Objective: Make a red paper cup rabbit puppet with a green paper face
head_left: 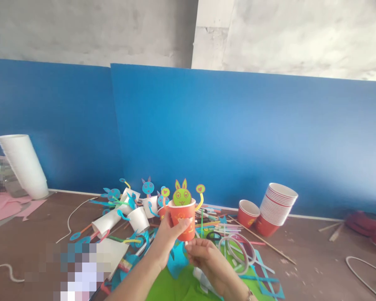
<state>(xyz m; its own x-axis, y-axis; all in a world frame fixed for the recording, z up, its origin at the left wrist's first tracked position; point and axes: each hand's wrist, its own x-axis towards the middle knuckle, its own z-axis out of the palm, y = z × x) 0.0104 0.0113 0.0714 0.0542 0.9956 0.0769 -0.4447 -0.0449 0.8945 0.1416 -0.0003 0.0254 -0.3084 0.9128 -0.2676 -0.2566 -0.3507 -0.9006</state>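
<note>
A red paper cup (pixel 182 215) stands upright in my left hand (pixel 171 234), whose fingers wrap round its side. From the cup's mouth rises a green paper rabbit face (pixel 182 196) with pointed ears. Two bent straw arms (pixel 200 200) stick out at the cup's sides, each tipped with a small green paper oval. Under the cup, my right hand (pixel 205 253) pinches a thin white stick (pixel 186 244) that reaches up to the cup's bottom. Below both hands lie green paper (pixel 175 286) and a blue paper piece (pixel 177 261).
White cups with blue paper rabbits (pixel 139 219) crowd the left. Tape rolls (pixel 238 253), straws (pixel 227 228) and a wooden stick (pixel 269 244) lie right. Beyond are a single red cup (pixel 248 213) and a cup stack (pixel 277 205). A tall white cup stack (pixel 23 165) leans far left. A blue partition (pixel 238 138) stands behind.
</note>
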